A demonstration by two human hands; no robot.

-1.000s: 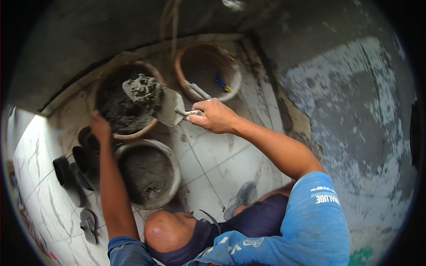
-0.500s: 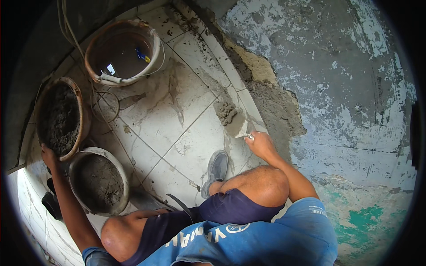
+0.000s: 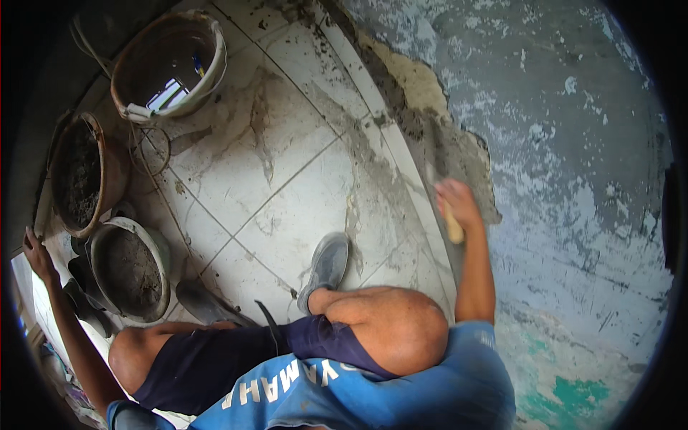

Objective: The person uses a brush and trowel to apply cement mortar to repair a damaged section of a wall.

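Observation:
My right hand (image 3: 459, 204) grips a trowel by its pale wooden handle (image 3: 453, 226), close against the lower wall. The blade is smeared by motion and lies along the grey mortar patch (image 3: 462, 158). Out at the far left, my left hand (image 3: 39, 258) is held up with its fingers apart and nothing in it. Nearest to it stand a brown-rimmed bucket (image 3: 107, 168) of dark, crumbly mortar and a smaller pale bucket (image 3: 163, 269) with wet grey mortar inside.
A large bucket (image 3: 215, 46) of murky water, with a blue-and-yellow object in it, stands at the back left. Dark footwear (image 3: 86, 304) lies beside the pale bucket. My grey shoe (image 3: 330, 265) rests on smeared white tiles (image 3: 287, 186). The wall (image 3: 559, 143) has peeling paint.
My right hand has brought the trowel from the mortar heap on the floor up to the wall; the heap is gone from that spot. My left hand has left the brown bucket's rim.

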